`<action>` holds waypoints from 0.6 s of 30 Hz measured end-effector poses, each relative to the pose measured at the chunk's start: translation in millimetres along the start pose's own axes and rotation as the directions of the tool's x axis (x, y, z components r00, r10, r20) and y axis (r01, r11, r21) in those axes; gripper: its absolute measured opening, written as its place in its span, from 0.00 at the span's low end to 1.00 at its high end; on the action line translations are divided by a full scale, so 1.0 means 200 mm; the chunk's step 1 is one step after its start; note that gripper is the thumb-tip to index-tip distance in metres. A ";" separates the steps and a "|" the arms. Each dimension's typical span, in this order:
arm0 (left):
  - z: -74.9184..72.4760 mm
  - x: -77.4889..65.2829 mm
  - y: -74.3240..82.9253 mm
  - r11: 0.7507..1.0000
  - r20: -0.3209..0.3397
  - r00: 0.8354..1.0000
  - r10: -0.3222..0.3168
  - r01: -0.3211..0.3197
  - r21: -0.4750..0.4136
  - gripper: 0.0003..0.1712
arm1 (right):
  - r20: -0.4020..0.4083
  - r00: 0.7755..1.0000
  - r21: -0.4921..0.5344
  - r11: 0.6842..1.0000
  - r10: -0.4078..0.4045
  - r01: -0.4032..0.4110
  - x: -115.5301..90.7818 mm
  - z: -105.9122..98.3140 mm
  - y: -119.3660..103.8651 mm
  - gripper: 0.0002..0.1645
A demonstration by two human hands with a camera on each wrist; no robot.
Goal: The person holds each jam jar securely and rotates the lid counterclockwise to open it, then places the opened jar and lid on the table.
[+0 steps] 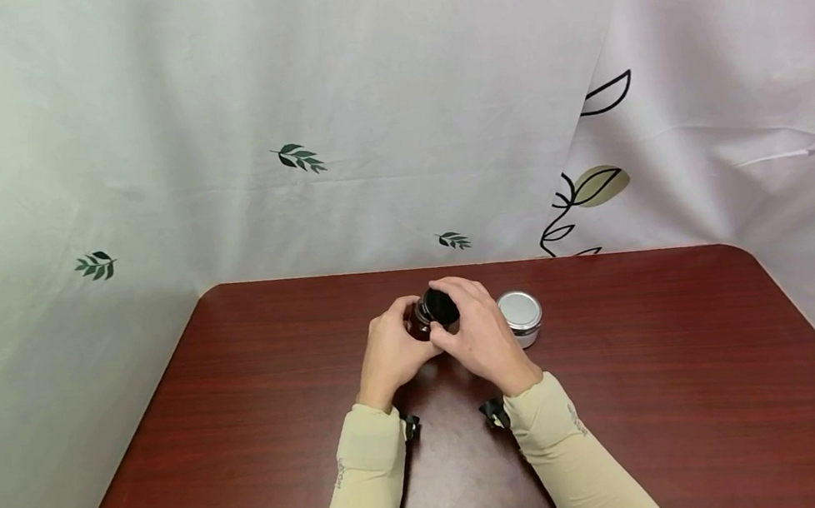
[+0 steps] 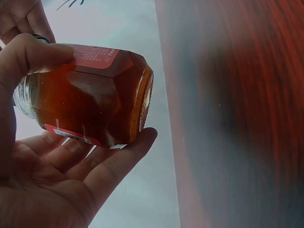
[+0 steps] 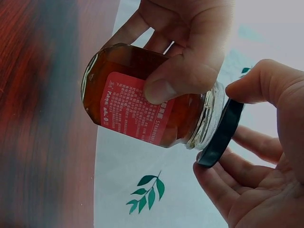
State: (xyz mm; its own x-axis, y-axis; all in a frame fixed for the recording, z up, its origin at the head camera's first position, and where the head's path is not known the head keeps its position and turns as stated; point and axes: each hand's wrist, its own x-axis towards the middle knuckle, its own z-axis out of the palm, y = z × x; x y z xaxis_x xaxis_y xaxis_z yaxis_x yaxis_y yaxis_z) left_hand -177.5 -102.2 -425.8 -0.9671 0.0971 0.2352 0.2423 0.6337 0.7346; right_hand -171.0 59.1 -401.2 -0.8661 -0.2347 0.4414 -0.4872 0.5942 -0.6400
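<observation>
My left hand (image 1: 394,346) grips a glass jam jar (image 3: 137,95) by its sides, thumb pressed on the red label (image 3: 135,111) printed with "STRAWBERRY". The faceted jar holds amber-red contents and is tilted, its base toward the left in the right wrist view. At its mouth sits a black lid (image 3: 223,135), slightly askew, with clear glass threads showing beside it. My right hand (image 1: 483,333) pinches that lid's rim between thumb and fingers. From the left wrist, the jar (image 2: 95,95) shows a barcode strip underneath, and most of the lid is hidden.
A round silver tin (image 1: 520,312) with a flat lid stands just right of my right hand. The dark red wooden table (image 1: 272,387) ends at a pale curtain (image 1: 361,108) with leaf prints behind it. Dark straps show at both wrists.
</observation>
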 end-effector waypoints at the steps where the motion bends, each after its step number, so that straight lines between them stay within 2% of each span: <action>1: 0.00 0.00 0.00 1.000 -0.001 1.000 0.001 -0.001 -0.001 0.36 | 0.000 1.000 0.000 1.000 0.001 -0.001 0.00 0.00 0.00 0.33; 18: 0.00 0.01 -0.01 1.000 -0.002 1.000 0.000 0.000 -0.001 0.35 | -0.012 1.000 -0.007 1.000 -0.001 0.001 -0.01 0.00 0.00 0.33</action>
State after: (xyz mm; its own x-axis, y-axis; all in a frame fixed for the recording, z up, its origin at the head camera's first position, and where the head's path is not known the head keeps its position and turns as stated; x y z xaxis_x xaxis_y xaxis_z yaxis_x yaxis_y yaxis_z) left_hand -179.1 -103.4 -426.4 -0.9670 0.0960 0.2361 0.2423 0.6332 0.7351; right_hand -170.6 59.3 -402.8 -0.8642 -0.2265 0.4494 -0.4873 0.5994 -0.6350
